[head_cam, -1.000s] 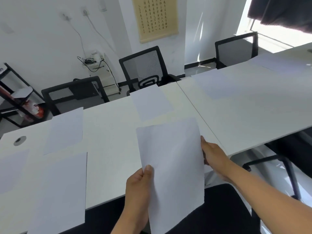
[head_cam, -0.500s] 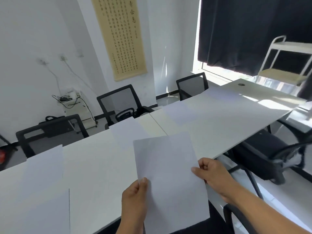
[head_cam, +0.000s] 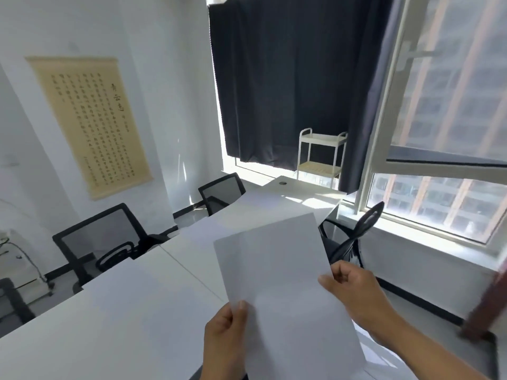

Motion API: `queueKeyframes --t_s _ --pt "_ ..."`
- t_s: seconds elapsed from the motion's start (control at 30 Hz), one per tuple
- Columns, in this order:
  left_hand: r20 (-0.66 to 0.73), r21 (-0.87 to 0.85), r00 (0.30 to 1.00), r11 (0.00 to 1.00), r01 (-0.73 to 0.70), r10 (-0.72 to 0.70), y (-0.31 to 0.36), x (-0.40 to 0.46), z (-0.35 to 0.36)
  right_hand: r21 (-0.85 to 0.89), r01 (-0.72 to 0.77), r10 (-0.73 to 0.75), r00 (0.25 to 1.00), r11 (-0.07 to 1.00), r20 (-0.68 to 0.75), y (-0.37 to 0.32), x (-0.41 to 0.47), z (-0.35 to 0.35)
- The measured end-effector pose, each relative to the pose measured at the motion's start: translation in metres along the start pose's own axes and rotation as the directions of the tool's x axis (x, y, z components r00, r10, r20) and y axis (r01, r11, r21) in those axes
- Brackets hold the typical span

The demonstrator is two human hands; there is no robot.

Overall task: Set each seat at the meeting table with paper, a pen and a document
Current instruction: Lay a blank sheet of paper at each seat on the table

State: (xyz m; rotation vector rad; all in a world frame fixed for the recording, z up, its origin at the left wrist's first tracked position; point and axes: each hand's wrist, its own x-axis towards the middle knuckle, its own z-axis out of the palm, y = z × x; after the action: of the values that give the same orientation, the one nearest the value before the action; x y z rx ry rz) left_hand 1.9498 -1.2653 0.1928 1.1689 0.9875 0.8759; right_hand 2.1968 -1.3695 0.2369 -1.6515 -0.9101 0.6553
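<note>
Both hands are raised in front of the body, each at one edge of the paper; the left hand comes up from the bottom of the view, its thumb lying flat on the front of the sheet and its fingers hidden behind it; the right hand reaches in from the lower right on a bare forearm, its fingers curled, pinching the right edge with the thumb on top.

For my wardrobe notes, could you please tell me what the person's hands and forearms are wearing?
Nothing that shows: the left hand and right hand are bare, with no gloves, rings or watch visible. The right forearm is uncovered to the frame edge, so no sleeve is in view.
</note>
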Motion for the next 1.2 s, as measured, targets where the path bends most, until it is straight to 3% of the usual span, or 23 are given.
queueKeyframes --t_s 0.17,0.37,0.73,1.2 --pt "0.066 0.076 0.995 0.994 -0.078 0.073 0.029 -0.015 0.063 0.104 0.032 -0.022 0.996 0.994 -0.089 -0.019 -0.017 -0.068" --pt "0.022 0.053 0.991 0.99 -0.131 0.13 0.039 -0.033 0.156 0.1 0.045 -0.033 0.992 0.994 -0.126 -0.003 -0.018 -0.157" --pt "0.089 0.019 0.994 0.997 -0.068 0.067 0.029 -0.078 0.374 0.078 0.055 -0.038 0.978 0.995 -0.207 0.035 0.001 -0.357" --pt "0.152 0.056 0.987 0.996 -0.066 0.057 0.03 0.008 0.51 0.062 0.04 -0.019 0.952 0.997 -0.306 0.063 0.104 -0.452"
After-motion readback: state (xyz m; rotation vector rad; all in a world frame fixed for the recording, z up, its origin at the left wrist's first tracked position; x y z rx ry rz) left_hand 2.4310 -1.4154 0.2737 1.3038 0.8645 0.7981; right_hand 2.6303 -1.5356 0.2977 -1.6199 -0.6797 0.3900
